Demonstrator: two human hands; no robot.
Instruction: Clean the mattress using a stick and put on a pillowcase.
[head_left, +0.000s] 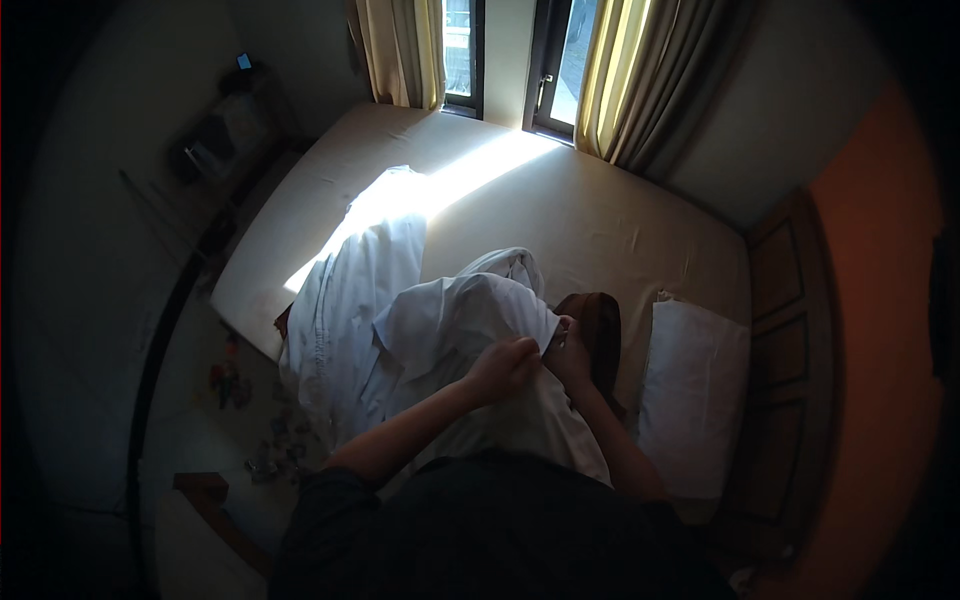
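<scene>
A large white cloth (450, 322), probably a bed sheet, lies bunched before me and spreads left over the mattress (570, 217). Gripping its edge is my left hand (506, 366), fingers closed on the fabric. Just to the right, my right hand (566, 352) pinches the same edge close by; part of its fingers is hidden. A brown cushion or bolster (600, 330) lies beyond my right hand. Further right rests a white pillow (690, 390).
Windows with curtains (630, 82) stand behind the mattress. A carved wooden headboard (780, 315) borders it on the right. Small scattered items (274, 457), possibly toys, lie on the floor at left, near a wooden-framed piece of furniture (217, 517). A cluttered shelf (225, 135) stands upper left.
</scene>
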